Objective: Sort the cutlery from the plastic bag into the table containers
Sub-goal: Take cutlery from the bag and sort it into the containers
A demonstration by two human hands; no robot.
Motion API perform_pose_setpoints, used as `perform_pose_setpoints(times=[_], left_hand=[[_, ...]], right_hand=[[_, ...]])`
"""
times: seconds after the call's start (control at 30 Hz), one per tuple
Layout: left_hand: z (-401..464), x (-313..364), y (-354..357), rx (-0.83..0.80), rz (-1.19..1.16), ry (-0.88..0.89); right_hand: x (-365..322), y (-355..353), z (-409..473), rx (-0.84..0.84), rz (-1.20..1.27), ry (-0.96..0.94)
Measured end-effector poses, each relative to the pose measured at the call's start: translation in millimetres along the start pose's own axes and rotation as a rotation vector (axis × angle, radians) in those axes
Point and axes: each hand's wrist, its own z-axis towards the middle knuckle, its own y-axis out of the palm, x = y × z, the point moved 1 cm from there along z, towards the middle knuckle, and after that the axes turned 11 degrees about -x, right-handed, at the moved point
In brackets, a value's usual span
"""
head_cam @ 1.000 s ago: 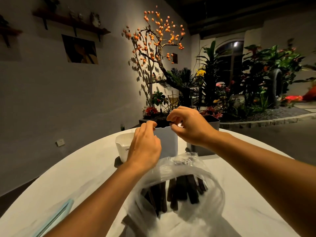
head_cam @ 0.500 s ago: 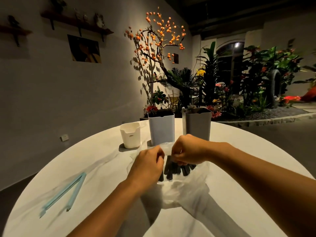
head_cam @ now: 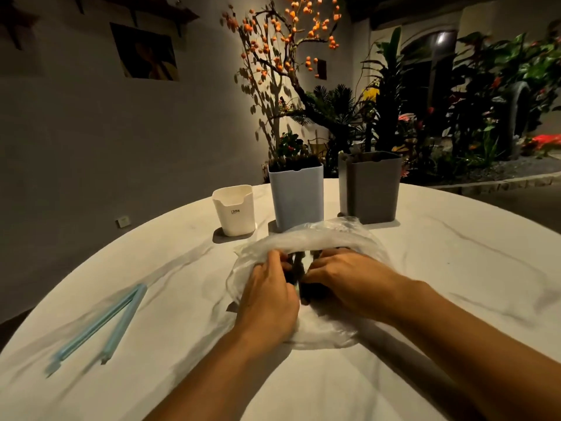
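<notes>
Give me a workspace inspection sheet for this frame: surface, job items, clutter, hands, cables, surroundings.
Surface: round white table, marbled, dimly lit.
Job's things: clear plastic bag lying open, dark cutlery inside; white cup, blue bin and grey bin upright in a row behind it.
Clutter: blue bag clip open, near the left edge.
Grippers: left hand and right hand both in the bag's mouth; grasp unclear.
Cables: nothing seen.
Surroundings: wall with picture, orange-berried tree, plants.

Single head view; looks forward-down, close over table (head_cam: 455, 268)
</notes>
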Motion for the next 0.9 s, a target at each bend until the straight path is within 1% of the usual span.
perform_pose_setpoints(times=[0.13, 0.2, 0.4, 0.5, 0.6, 0.63, 0.77, 0.83, 0.9], left_hand=[[0, -3, 2, -0.007, -0.002, -0.016], [-1, -3, 1, -0.020, -0.003, -0.023], [-10, -2, -1, -0.045, 0.034, 0.121], [-10, -4, 0, -0.047, 0.025, 0.151], [-9, -4, 0, -0.036, 0.010, 0.135], [-9, -4, -1, -0.029, -0.013, 0.124], [-11, -4, -3, -0.033, -0.038, 0.152], [-13, -1, -2, 0.004, -0.041, 0.181], [-16, 3, -2, 0.053, -0.124, 0.196]], right_hand=[[0, 4, 1, 0.013, -0.092, -0.053], [-2, 4, -2, 0.014, -0.095, -0.042], [-3, 4, -2, 0.031, -0.123, -0.063], [-3, 5, -2, 0.056, -0.128, -0.084], [-4, 7, -5, 0.082, -0.132, -0.103], [-6, 5, -6, 0.116, -0.133, -0.117], [-6, 3, -6, 0.399, -0.072, -0.157], [-11, 1, -8, 0.463, -0.049, -0.195], [-17, -1, -11, 0.508, -0.038, -0.240]])
